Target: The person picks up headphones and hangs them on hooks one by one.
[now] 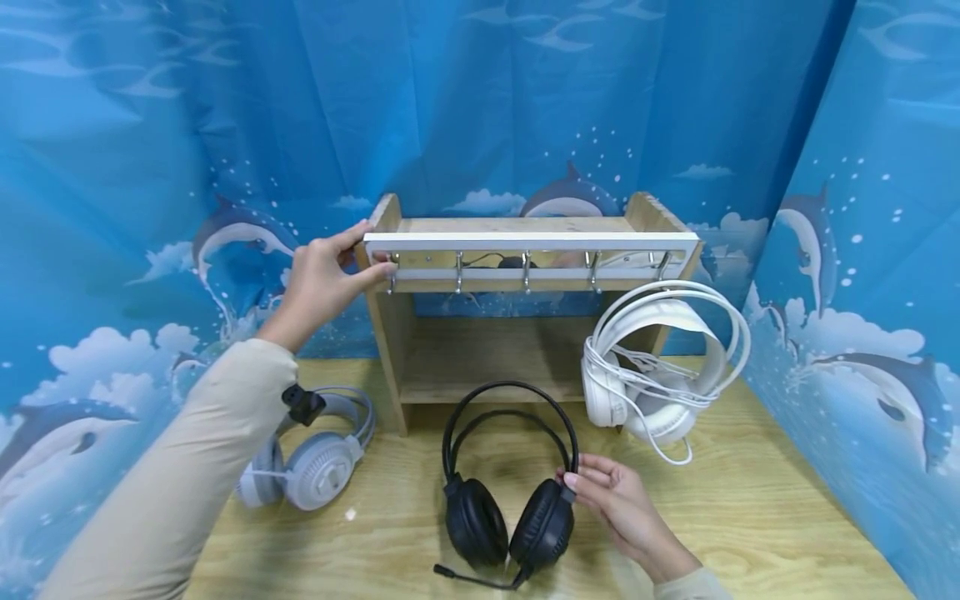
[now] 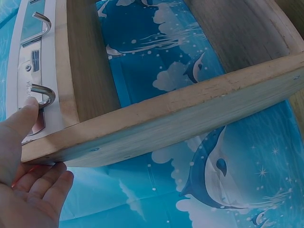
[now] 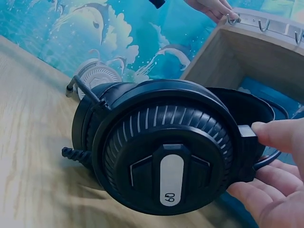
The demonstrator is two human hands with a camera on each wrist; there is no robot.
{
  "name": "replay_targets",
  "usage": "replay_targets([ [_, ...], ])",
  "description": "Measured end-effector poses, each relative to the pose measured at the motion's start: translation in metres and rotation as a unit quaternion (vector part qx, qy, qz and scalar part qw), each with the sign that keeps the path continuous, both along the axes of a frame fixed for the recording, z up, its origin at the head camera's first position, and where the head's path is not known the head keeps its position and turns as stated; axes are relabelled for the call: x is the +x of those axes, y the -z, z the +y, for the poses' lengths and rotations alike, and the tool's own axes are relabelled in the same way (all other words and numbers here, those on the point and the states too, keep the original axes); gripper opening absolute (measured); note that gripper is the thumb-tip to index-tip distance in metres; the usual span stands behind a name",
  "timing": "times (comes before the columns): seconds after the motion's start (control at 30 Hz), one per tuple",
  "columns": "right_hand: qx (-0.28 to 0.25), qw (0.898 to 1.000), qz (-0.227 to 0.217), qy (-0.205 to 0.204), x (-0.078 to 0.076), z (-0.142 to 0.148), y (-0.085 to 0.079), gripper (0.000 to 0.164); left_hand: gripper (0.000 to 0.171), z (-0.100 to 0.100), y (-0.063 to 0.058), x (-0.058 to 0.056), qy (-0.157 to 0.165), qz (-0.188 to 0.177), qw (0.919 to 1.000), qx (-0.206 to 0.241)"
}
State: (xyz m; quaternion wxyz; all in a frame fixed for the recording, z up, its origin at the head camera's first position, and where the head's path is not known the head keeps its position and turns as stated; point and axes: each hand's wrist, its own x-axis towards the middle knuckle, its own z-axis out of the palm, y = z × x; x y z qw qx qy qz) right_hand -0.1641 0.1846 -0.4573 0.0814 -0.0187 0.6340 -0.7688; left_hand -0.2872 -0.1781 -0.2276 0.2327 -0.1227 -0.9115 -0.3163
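My right hand [image 1: 618, 508] pinches the black headset [image 1: 551, 525] by the side of its band, just above one ear cup. In the right wrist view, that ear cup [image 3: 166, 156] faces the camera, and the thumb and fingers hold the band beside it. The headset's microphone boom points left in the head view. With thumb in front and fingers around the side panel, my left hand [image 1: 322, 279] grips the upper left corner of the wooden rack [image 1: 386, 350]. A metal hook [image 2: 43, 95] is beside that thumb in the left wrist view.
White headphones [image 1: 667, 367] with a bundled cable hang at the rack's right end. Grey headphones [image 1: 322, 471] sit on the wooden table [image 1: 780, 517] at left. Several hooks line the white rail [image 1: 525, 242]. A blue dolphin-print curtain [image 1: 480, 100] stands behind.
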Motion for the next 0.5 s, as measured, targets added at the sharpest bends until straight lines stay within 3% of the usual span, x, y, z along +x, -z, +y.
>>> replay_targets([
  [0.23, 0.018, 0.998, 0.054, 0.009, -0.004, 0.001, -0.010, 0.045, 0.074, -0.001, 0.000, 0.000, 0.000, 0.003, 1.0000, -0.002],
  [0.4, 0.001, 0.994, 0.113, -0.004, -0.007, 0.003, -0.021, 0.030, 0.073, -0.001, 0.000, 0.000, -0.001, 0.002, 1.0000, -0.002],
  [0.5, -0.010, 0.990, 0.143, -0.009, -0.010, 0.003, -0.029, 0.030, 0.074, -0.001, 0.000, 0.000, 0.002, 0.004, 1.0000, 0.001],
])
